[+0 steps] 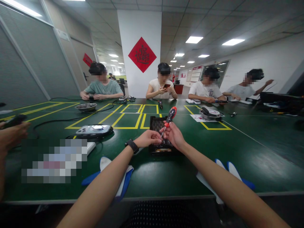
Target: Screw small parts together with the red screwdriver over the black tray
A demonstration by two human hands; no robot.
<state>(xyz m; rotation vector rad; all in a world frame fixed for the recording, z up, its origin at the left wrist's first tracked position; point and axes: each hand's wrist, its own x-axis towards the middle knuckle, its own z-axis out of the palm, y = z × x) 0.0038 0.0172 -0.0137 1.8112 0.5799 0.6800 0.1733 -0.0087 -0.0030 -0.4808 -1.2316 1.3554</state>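
Observation:
A screwdriver [170,116] with a black and red handle is tilted, its handle up and to the right. My right hand [175,135] grips it with the fingers around the lower handle and the top of the shaft. At the shaft's lower end, my left hand [148,138], with a black band on its wrist, is closed in a pinch; whether a small part is also between those fingers is hidden. Both hands are above an open black case [155,123] with compartments of small items that I cannot make out.
Blue-and-white gloves lie beside my forearms, one left [124,182] and one right [209,183]. A phone [91,129] lies left; a round metal dish [85,107] stands farther back. At right is a bowl with a white reel [210,113]. Several people sit around the green table [185,177].

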